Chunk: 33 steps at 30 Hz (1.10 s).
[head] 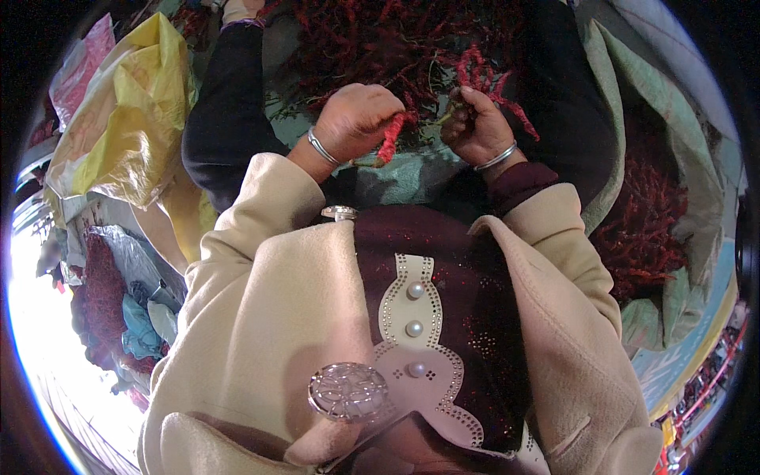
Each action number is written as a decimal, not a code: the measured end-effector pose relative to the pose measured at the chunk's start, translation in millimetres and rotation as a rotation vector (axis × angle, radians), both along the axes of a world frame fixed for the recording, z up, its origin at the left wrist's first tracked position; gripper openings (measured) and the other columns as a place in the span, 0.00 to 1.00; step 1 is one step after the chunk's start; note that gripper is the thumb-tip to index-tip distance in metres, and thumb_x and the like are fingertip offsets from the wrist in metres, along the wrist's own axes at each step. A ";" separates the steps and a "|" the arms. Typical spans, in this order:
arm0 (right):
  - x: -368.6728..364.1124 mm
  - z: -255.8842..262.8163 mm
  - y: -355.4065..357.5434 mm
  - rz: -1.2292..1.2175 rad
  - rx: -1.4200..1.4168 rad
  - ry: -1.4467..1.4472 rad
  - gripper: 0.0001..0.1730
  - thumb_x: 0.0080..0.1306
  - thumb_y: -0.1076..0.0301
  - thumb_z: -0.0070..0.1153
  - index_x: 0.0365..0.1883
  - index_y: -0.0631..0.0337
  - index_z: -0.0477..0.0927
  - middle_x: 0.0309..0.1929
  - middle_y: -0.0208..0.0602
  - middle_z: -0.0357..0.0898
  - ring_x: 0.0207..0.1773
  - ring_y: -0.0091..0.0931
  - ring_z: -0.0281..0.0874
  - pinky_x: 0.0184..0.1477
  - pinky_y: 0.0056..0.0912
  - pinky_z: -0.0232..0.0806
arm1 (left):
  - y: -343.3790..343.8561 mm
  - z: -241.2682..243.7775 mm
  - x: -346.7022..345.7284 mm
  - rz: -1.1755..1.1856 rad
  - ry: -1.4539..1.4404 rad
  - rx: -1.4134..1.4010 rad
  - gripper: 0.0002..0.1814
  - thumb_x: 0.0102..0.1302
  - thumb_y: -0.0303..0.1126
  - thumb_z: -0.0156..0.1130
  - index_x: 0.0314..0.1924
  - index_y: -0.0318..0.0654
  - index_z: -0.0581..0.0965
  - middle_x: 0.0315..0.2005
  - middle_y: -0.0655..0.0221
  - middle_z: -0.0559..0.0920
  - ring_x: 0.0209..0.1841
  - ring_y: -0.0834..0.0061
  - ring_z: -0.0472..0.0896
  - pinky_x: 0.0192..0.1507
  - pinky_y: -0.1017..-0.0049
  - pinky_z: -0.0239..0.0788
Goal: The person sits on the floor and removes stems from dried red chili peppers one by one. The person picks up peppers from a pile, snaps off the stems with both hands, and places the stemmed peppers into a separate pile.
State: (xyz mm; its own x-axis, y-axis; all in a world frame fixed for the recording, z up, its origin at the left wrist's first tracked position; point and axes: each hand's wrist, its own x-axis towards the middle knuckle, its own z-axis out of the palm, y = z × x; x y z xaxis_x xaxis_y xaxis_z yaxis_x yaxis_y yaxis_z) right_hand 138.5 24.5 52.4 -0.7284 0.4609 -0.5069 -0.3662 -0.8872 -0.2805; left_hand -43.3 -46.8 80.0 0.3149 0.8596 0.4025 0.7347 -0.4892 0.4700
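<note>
My left hand (359,116), with a silver bangle at the wrist, is closed on a wrinkled dried red chili pepper (389,139). The pepper hangs below the fingers, its pale stem end pointing down toward my lap. A short distance to the right, my right hand (478,127) grips a small bunch of red chilies (475,65) by their stems. Those pods fan out above and to the right of the knuckles. Beyond both hands spreads a heap of dark red dried chilies (368,47) with thin stems, lying between my legs.
At my right stands an open woven sack (611,101) with red chilies (644,225) inside. To the left lie a yellow plastic sack (142,89) and, lower down, a reddish mesh bag (104,285) beside a blue plastic bag (139,326). Dark-trousered knees flank the heap.
</note>
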 end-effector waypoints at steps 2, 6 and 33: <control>2.5 -0.7 -0.1 0.136 -0.016 0.286 0.08 0.53 0.62 0.46 0.25 0.56 0.69 0.14 0.23 0.56 0.19 0.18 0.53 0.21 0.18 0.51 | -0.8 -8.6 -4.7 0.034 0.024 -0.069 0.09 0.39 0.26 0.57 0.25 0.43 0.71 0.22 0.69 0.73 0.26 0.67 0.71 0.27 0.73 0.62; -0.9 0.6 -2.5 0.170 0.026 0.137 0.09 0.54 0.60 0.45 0.26 0.55 0.70 0.15 0.22 0.58 0.17 0.17 0.52 0.20 0.18 0.51 | 4.9 -17.8 -10.2 0.057 -0.012 -0.022 0.13 0.38 0.24 0.56 0.28 0.42 0.71 0.23 0.66 0.73 0.26 0.65 0.72 0.27 0.73 0.63; -14.6 1.6 -9.0 0.028 0.149 -0.238 0.08 0.49 0.61 0.51 0.19 0.53 0.68 0.15 0.24 0.60 0.19 0.18 0.55 0.21 0.19 0.52 | 72.2 -4.9 14.3 0.239 0.285 -0.352 0.10 0.52 0.36 0.47 0.30 0.38 0.72 0.24 0.64 0.74 0.30 0.66 0.73 0.31 0.71 0.62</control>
